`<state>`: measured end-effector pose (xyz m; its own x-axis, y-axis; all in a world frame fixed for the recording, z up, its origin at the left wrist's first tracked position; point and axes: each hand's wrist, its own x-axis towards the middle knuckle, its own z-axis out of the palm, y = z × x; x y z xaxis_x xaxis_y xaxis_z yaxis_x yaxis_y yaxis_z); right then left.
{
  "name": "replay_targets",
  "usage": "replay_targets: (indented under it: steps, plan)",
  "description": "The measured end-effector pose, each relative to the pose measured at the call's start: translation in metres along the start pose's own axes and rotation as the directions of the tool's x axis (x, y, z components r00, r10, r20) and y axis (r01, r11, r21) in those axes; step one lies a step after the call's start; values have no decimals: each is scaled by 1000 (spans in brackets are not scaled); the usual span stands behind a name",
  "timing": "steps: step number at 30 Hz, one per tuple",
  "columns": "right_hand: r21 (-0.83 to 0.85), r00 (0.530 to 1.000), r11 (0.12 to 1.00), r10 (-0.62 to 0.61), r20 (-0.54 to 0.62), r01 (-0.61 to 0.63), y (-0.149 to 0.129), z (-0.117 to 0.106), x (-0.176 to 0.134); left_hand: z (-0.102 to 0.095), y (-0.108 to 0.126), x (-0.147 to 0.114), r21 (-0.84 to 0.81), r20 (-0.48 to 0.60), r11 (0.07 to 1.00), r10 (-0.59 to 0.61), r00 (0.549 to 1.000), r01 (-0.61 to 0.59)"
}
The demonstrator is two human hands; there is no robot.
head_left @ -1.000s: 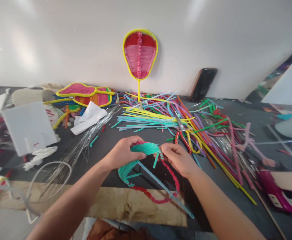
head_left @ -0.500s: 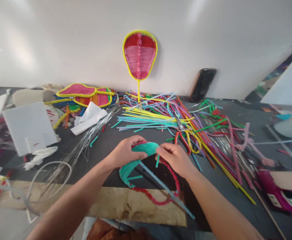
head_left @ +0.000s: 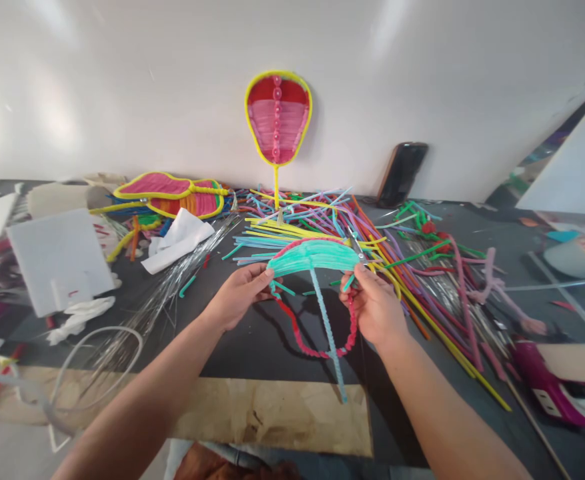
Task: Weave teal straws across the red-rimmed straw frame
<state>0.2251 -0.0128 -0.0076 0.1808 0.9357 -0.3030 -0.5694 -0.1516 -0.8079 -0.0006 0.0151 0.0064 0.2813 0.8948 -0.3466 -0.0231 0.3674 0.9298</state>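
Observation:
Both hands hold up a pipe-cleaner fan (head_left: 317, 257) over the table. Its loop is red, the upper part is filled with turquoise rows, and a light blue stem (head_left: 326, 320) runs down the middle and past the bottom of the loop. My left hand (head_left: 242, 293) pinches the left end of the turquoise part. On the right end, my right hand (head_left: 375, 303) grips the rim between thumb and fingers, with a short turquoise end sticking out beside the thumb. Scissors (head_left: 359, 252) lie just behind the right hand, partly hidden.
A finished yellow-rimmed pink fan (head_left: 278, 120) stands against the white wall. Loose pipe cleaners (head_left: 292, 230) spread behind my hands and to the right. Left are wires (head_left: 172, 280), crumpled paper (head_left: 179, 240) and a white card (head_left: 62, 260). A phone (head_left: 403, 175) leans on the wall; a magenta device (head_left: 557, 387) lies right.
My hands have moved apart to opposite ends of the turquoise part. The fan has been lifted and turned, so the turquoise arc faces away and the stem points more straight down toward me.

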Motion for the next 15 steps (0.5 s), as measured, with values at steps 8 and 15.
replay_targets:
  steps: [8,15]
  plan:
    - [-30,999,999,-44,24,45,3,0,-1,-2,-1,2,-119,-88,992,33,996,-44]
    - [-527,922,770,-380,74,360,2,-15,7,-2,2,1,-97,-98,995,24,995,-34]
